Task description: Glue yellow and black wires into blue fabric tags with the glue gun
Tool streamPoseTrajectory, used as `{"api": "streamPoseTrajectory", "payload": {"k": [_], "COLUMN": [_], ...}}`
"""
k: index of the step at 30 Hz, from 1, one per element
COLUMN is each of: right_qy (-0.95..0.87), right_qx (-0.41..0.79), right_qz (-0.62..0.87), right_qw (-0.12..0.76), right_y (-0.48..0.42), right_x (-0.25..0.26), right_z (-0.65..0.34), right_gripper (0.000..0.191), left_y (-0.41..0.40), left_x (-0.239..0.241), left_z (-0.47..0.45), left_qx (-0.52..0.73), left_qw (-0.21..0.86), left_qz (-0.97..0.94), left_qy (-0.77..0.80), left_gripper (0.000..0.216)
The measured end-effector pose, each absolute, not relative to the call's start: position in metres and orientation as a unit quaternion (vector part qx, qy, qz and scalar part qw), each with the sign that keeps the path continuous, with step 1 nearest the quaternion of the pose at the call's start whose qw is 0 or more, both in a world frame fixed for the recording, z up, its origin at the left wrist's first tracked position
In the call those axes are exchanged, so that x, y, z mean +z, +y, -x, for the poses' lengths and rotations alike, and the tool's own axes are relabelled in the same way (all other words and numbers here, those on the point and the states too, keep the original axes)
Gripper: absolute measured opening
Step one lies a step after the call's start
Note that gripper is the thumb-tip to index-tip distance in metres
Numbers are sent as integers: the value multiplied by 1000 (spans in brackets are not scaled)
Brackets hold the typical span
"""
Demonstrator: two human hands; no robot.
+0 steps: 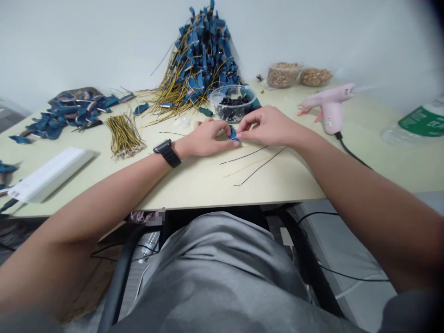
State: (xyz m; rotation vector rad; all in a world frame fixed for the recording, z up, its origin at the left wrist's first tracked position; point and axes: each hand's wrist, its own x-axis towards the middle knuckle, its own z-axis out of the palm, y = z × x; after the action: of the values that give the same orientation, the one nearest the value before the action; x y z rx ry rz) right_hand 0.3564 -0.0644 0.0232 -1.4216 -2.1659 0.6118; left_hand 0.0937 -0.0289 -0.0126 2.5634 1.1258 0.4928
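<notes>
My left hand and my right hand meet over the pale table, both pinching one small blue part between their fingertips. A black watch sits on my left wrist. Thin black and yellow wires lie loose on the table just in front of the hands. A clear tub of small black pieces stands right behind the hands.
A tall heap of blue parts with yellow wires leans on the wall. A bundle of yellow wires and more blue parts lie left. A white box sits far left. A pink glue gun, two jars and a green-labelled bottle stand right.
</notes>
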Motion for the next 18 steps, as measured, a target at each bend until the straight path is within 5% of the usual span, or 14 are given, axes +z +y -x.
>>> {"api": "streamPoseTrajectory", "payload": {"k": [18], "right_qy": [-783], "right_qx": [217], "right_qz": [539], "right_qw": [223], "right_y": [-67], "right_x": [24], "right_z": [-356], "right_gripper": [19], "left_y": [-31], "left_x": [-15], "left_z": [-95], "left_qx": [188], "left_qw": [151], "left_qz": [-885], "left_qy": [399], "left_gripper": [36]}}
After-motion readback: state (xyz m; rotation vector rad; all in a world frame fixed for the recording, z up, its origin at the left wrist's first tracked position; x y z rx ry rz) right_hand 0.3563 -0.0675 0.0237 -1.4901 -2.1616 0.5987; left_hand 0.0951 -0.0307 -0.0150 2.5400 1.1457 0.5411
